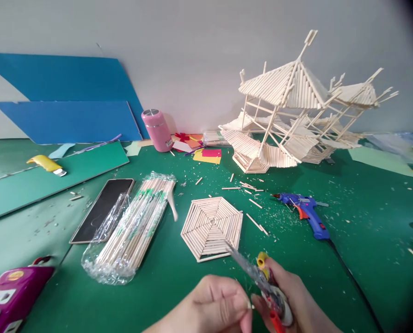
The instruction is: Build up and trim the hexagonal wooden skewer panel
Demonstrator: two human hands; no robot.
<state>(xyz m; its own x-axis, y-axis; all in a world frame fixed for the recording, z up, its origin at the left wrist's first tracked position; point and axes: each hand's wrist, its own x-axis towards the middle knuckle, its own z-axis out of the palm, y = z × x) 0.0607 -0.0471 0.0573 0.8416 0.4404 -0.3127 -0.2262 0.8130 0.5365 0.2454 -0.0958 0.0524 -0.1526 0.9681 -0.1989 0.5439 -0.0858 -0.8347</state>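
Currently, the hexagonal pale-wood panel, flat on the green table, appears nearly filled, one gap remaining in its near sector, while the left hand pinches a pale wooden stick and the right hand grips grey-bladed scissors.

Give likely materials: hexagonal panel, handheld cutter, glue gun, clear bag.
Hexagonal panel: likely raw wood, matte; pale, no coating visible.
Handheld cutter: blades probably metal, grey and dull; handle ends possibly plastic, brightly coloured.
Glue gun: probably hard plastic; smooth, blue, moulded-looking.
Clear bag: likely thin plastic film, glossy; see-through, crinkled highlights.
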